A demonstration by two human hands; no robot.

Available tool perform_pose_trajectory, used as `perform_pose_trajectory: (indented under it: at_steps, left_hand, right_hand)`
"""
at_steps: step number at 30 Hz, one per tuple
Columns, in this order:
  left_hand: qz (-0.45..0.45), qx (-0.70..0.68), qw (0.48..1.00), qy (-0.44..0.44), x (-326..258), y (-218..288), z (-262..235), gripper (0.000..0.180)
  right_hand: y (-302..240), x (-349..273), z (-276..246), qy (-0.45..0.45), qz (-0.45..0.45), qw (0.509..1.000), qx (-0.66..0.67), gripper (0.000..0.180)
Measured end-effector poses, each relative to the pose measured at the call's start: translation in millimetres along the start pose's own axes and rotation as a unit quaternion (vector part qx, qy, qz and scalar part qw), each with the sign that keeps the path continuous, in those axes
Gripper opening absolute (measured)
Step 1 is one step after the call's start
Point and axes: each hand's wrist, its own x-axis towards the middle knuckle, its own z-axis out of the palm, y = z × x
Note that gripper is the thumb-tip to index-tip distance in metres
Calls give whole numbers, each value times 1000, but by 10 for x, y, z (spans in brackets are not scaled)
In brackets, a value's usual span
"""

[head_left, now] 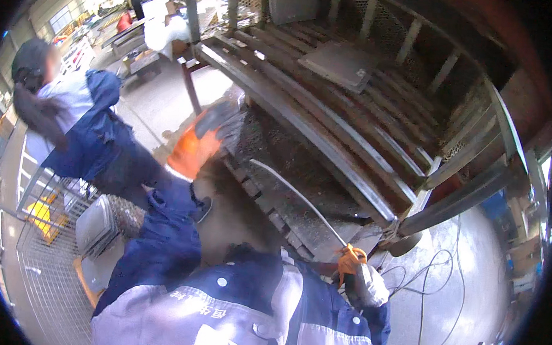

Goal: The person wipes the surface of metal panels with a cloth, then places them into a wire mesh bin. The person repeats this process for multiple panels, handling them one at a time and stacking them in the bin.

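Observation:
My left hand (203, 139), in an orange glove with grey fingers, reaches forward beside the near left corner of a steel frame. Its fingers are stretched out and slightly blurred, with nothing seen in them. My right hand (365, 284), also gloved, is closed low near the frame's right corner. From it a long, thin pale rod (306, 201) points up and left, bent by the view. Orange shows at the rod's base; I cannot tell glove from handle there. The slatted steel frame (304, 120) carries a flat grey plate (338, 64).
Close on my left stands a co-worker (83, 116) in a dark cap and blue jacket. A wire-mesh basket (48, 272) and stacked grey plates (96, 225) are at lower left. A thin hose (425, 292) loops over the floor at right. Dark mesh panels (386, 18) rise behind the slats.

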Motion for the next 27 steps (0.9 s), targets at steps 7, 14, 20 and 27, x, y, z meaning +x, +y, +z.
perform_pose_trajectory:
  at_steps: [7, 14, 20, 27]
  left_hand:
    - [32, 211, 975, -61, 1948, -230, 166, 35]
    - [193, 814, 513, -193, 4016, -956, -583, 40]
    - [-125, 851, 428, -279, 5138, -2146, -905, 49]
    - [23, 816, 481, -319, 5400, -2347, -1302, 58]
  right_hand:
    - [116, -131, 397, 102, 387, 844, 356, 39]
    - [-5, -83, 821, 147, 353, 915, 132, 37]
    - [-265, -283, 1198, 151, 489, 838, 191, 35]
    - [-560, -177, 1132, 75, 355, 928, -84, 24]
